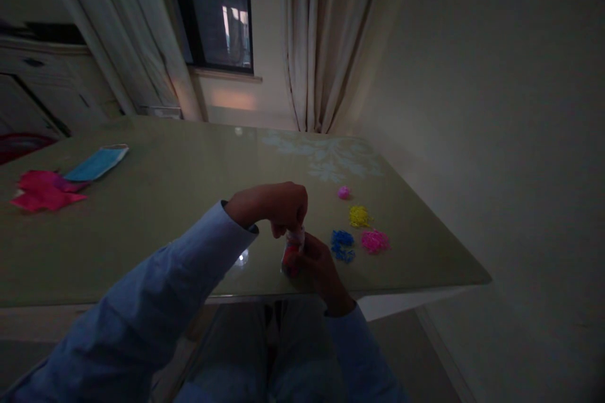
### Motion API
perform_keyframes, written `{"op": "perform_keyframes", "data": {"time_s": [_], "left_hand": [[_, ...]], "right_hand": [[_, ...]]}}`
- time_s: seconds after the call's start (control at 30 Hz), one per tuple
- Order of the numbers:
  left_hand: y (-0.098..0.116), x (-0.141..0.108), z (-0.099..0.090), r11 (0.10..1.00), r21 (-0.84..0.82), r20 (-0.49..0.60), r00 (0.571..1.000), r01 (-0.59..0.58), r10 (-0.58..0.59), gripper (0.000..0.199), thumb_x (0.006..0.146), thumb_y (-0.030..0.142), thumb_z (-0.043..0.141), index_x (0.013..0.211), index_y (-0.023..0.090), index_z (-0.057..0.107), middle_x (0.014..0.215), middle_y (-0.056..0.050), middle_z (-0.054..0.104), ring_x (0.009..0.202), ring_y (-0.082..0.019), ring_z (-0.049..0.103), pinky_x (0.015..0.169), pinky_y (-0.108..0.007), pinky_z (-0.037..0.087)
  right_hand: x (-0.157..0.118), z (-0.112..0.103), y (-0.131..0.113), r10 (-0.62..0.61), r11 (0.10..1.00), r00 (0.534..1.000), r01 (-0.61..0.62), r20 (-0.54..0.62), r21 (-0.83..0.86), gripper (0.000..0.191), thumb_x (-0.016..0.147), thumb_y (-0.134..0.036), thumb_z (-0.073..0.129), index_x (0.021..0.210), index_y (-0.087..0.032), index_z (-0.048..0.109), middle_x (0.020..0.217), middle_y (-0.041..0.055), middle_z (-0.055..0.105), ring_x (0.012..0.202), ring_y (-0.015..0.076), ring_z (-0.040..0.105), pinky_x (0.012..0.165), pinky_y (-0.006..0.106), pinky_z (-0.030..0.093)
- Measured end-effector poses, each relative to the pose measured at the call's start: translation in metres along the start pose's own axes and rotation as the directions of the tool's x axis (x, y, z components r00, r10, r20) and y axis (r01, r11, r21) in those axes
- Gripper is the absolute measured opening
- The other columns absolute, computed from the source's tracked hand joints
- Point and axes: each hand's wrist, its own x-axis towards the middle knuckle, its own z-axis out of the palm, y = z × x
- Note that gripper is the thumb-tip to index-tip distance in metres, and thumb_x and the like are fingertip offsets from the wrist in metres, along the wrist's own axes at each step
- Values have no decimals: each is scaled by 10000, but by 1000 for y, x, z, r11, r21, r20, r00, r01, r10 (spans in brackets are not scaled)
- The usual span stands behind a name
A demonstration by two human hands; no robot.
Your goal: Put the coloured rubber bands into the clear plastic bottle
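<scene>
Near the front edge of the table, a small clear bottle with red contents and a whitish top stands upright. My right hand is wrapped round its side. From above, my left hand is closed at the bottle's mouth, fingers pointing down; whether it pinches the top or something small is hidden. To the right of the bottle lie a blue pile of small pieces, a pink pile and a yellow pile. A small pink ball-like thing sits behind them.
On the far left of the table lie a crumpled pink-red wrapper and a blue face mask. A wall borders the table's right side. Curtains and a window are beyond the back edge.
</scene>
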Motion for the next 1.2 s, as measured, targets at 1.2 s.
{"op": "perform_keyframes", "data": {"time_s": [1.2], "left_hand": [[-9,-13,2,989,119,-238,964,-91,118,203,723,75,559,761,140,748,620,-40,706,526,-115,629,522,-203,423]], "right_hand": [[-5,1,-7,19,1000,1000,-19,-10,-17,253,702,-332,810,819,-179,647,669,-21,627,510,95,531,475,218,439]]}}
